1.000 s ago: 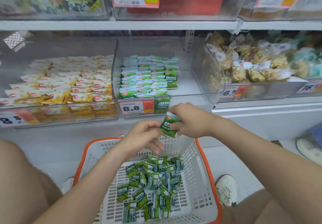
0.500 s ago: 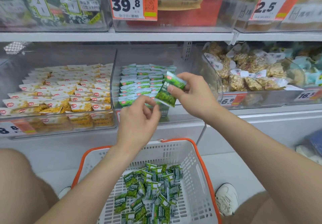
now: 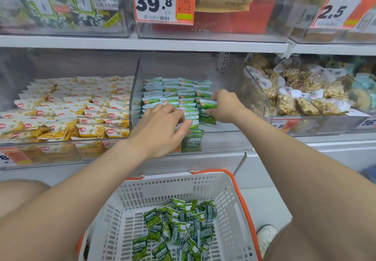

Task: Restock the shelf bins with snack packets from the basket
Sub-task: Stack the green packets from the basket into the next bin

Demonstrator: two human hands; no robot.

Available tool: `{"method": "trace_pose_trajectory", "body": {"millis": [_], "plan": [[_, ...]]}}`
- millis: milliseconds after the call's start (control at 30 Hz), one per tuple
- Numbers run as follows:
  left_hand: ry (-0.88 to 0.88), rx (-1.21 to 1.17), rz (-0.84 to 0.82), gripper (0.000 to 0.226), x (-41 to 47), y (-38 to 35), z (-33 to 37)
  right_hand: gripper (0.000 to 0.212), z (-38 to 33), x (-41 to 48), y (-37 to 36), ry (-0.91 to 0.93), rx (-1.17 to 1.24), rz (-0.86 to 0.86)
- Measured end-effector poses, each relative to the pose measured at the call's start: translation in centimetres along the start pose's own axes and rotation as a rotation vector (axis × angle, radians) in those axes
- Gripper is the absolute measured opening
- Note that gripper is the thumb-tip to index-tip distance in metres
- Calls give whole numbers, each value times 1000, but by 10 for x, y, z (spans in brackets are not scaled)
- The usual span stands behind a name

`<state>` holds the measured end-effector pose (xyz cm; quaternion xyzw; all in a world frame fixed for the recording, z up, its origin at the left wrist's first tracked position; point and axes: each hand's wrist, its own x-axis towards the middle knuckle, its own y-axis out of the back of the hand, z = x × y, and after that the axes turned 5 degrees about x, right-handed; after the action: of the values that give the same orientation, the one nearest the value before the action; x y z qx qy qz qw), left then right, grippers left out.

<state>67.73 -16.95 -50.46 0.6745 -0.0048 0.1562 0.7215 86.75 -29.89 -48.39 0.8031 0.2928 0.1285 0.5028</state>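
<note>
My right hand (image 3: 225, 106) grips a green snack packet (image 3: 207, 111) inside the clear middle shelf bin (image 3: 230, 138), holding it upright against the right end of the rows of green packets (image 3: 175, 92). My left hand (image 3: 162, 126) reaches into the same bin with relaxed fingers, its fingertips touching the front packets of the rows. Below, a white basket with an orange rim (image 3: 242, 199) holds several loose green packets (image 3: 179, 228).
The left bin is filled with yellow and white packets (image 3: 71, 110). At the right stands a curved bin of clear-wrapped snacks (image 3: 301, 94). Price tags (image 3: 162, 0) hang on the upper shelf bins. A white shoe (image 3: 266, 236) rests on the floor beside the basket.
My right hand carried the green packet from above the basket up into the middle bin. The left hand followed and now touches the front rows. The view tilted upward.
</note>
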Motion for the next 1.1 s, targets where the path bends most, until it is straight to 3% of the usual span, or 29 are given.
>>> {"method": "trace_pose_trajectory", "body": {"millis": [133,267,367,500,600,700,833,933,1033,1100], "plan": [[-2,7,-26,50,1,-4,1,64,0,17,-7,-24,17,21],[-13,-22,-61,53,2,-2,0,67,-1,23,-12,-76,32,164],[-10,-24,-82,53,3,-2,0,49,-3,26,-16,-105,-74,185],[-8,13,-75,52,3,0,2,23,-4,20,-15,-64,-56,-2],[-13,42,-19,48,1,1,3,32,-3,6,-7,16,-83,-56],[-31,10,85,37,-1,3,5,30,-5,-16,0,145,-108,102],[-57,-218,195,13,-10,24,13,28,-23,-69,13,372,-5,266],[-80,-203,55,21,-25,43,22,21,-40,-117,21,464,-78,35],[-157,-88,-348,27,-43,30,30,18,-37,-144,4,424,-321,-376],[-173,-14,-570,23,-52,-3,30,21,-32,-154,-17,415,-441,-562]]}}
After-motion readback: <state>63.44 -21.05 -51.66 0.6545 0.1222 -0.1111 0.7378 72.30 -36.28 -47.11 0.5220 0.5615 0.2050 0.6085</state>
